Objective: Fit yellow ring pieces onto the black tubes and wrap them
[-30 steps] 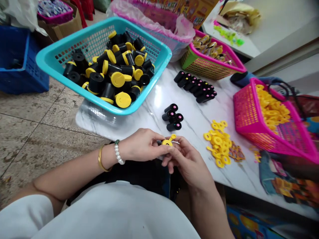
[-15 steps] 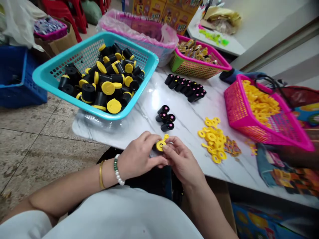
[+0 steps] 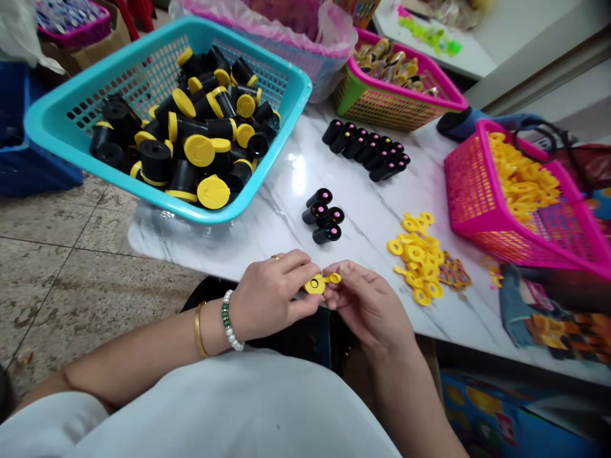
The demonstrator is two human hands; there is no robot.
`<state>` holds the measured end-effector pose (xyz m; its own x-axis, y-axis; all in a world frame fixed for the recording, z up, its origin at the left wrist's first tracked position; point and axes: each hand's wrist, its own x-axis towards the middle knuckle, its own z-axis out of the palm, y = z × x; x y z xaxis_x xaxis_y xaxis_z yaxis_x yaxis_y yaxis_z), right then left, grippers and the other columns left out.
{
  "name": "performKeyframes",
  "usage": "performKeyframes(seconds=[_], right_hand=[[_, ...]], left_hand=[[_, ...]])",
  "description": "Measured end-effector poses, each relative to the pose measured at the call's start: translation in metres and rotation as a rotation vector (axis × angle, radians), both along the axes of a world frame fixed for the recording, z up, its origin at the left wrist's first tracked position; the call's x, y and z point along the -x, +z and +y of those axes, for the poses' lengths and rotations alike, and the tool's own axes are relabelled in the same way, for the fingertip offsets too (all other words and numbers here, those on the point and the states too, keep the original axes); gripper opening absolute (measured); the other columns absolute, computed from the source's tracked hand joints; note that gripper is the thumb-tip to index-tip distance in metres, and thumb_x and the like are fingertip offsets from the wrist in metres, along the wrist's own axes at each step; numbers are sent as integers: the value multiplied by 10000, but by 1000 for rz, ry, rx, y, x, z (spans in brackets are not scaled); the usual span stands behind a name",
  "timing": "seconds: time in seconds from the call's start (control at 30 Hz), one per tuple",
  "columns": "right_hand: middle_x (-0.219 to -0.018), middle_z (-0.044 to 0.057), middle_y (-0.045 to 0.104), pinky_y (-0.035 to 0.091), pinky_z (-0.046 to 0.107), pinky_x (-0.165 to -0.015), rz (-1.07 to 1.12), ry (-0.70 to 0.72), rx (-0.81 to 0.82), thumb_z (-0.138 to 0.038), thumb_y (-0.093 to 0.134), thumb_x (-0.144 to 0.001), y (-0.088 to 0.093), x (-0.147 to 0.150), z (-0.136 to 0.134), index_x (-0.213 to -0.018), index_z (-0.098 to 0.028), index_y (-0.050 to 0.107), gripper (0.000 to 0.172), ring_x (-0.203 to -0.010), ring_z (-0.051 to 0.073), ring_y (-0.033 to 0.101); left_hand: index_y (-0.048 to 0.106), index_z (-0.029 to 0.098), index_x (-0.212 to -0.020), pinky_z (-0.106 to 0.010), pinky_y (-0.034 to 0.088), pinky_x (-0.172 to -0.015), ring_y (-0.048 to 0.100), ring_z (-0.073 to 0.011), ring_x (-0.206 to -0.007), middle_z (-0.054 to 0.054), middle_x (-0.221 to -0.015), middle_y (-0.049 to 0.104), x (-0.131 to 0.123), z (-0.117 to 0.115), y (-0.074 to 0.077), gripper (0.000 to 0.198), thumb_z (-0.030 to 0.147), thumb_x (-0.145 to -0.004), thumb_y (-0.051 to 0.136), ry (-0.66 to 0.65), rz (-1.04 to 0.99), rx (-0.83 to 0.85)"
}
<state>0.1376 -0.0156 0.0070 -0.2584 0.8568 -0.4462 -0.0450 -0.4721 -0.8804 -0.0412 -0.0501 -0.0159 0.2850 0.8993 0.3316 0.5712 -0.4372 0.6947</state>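
My left hand (image 3: pixel 279 289) is closed around a small piece topped by a yellow flip cap (image 3: pixel 314 285); the body below the cap is mostly hidden by my fingers. The cap's small round lid (image 3: pixel 335 278) sticks out to the right on a short strap. My right hand (image 3: pixel 370 302) pinches at this lid and strap with thumb and fingers. Just beyond my hands a few black cylinders (image 3: pixel 327 233) with pink dots in their ends lie on the table. To the right is a loose pile of yellow flip caps (image 3: pixel 420 261).
A turquoise basket (image 3: pixel 248 203) of black cylinders with yellow lids stands at left. More black cylinders (image 3: pixel 365 149) lie in rows farther back. A pink basket (image 3: pixel 470 197) of yellow caps is at right, another pink-rimmed basket (image 3: pixel 382 102) behind. The marble-patterned table (image 3: pixel 267 245) ends near my lap.
The cap's small lid has swung from pointing up to pointing right. My right hand has shifted from the cap's ring to the lid. The view has tilted down and closer.
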Motion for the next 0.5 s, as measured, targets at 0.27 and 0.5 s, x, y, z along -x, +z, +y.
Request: performKeyframes(seconds=[0.27, 0.5], right_hand=[[-662, -85, 524, 507, 197, -509, -224, 300, -59, -413, 736, -803, 10, 7, 11, -832, -203, 473, 337, -526, 69, 545], [-611, -68, 502, 429, 226, -393, -332, 76, -450, -454, 634, -870, -9, 10, -26, -959, -259, 567, 225, -449, 117, 489]], left_hand=[[653, 164, -989, -276, 542, -767, 644, -165, -863, -50, -991, 665, 2, 8, -5, 184, 322, -912, 600, -51, 12, 51], [621, 184, -970, -260, 560, -714, 636, -155, -813, -31, -934, 626, 10, 1, 17, 131, 264, -877, 667, -100, 56, 117]])
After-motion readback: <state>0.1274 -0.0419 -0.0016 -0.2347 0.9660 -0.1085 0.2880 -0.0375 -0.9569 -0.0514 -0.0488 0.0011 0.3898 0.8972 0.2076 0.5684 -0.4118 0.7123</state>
